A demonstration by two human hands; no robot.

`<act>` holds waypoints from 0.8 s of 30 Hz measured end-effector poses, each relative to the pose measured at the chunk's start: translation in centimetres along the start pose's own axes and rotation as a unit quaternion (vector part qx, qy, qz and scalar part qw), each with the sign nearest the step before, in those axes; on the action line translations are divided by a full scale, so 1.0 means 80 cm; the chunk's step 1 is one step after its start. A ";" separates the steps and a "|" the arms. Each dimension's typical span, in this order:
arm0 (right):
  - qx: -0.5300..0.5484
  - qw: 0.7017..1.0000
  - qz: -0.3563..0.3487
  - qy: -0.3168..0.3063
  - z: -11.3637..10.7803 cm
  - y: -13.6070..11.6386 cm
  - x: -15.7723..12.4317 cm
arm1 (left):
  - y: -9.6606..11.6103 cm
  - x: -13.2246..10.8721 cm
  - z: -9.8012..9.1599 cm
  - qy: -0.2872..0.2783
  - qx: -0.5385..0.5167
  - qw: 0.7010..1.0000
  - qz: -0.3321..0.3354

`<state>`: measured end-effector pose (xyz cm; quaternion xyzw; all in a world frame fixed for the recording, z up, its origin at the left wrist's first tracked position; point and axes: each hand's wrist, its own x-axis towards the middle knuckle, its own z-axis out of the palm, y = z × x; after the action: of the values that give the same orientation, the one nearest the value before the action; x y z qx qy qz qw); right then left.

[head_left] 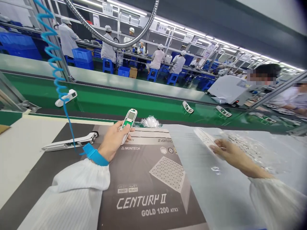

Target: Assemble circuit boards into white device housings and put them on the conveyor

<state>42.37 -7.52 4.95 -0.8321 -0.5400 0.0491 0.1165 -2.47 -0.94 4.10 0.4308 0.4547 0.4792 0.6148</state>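
Observation:
My left hand [111, 140], with a blue wrist strap [96, 154], is closed around a white handheld device housing [131, 117]. A small screen and green circuit board show in its open face, which is tilted up. At the right, my right hand [226, 149] pinches the near end of a flat white strip [203, 136] over the pale mat; fine marks on it are blurred. Just below that hand lie small clear plastic pieces [216, 170]. Beside it, a clear bag [251, 150] contains many small shiny parts.
A printed cardboard sheet [144, 179] covers the bench middle. A long white tool [72, 142] lies left, near a hanging coiled blue cord [54, 51]. Crumpled clear plastic [151, 122] sits by the green conveyor [134, 99], which carries several devices [187, 107]. Co-workers sit beyond.

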 end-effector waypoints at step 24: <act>0.413 0.846 -0.288 -0.174 0.120 -0.278 -0.040 | -0.012 -0.025 0.015 -0.009 0.620 0.770 0.149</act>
<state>19.29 -0.42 1.02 -0.4918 -0.6965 0.3762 0.3627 -1.34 -3.20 3.70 0.7851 0.5776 0.1748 0.1393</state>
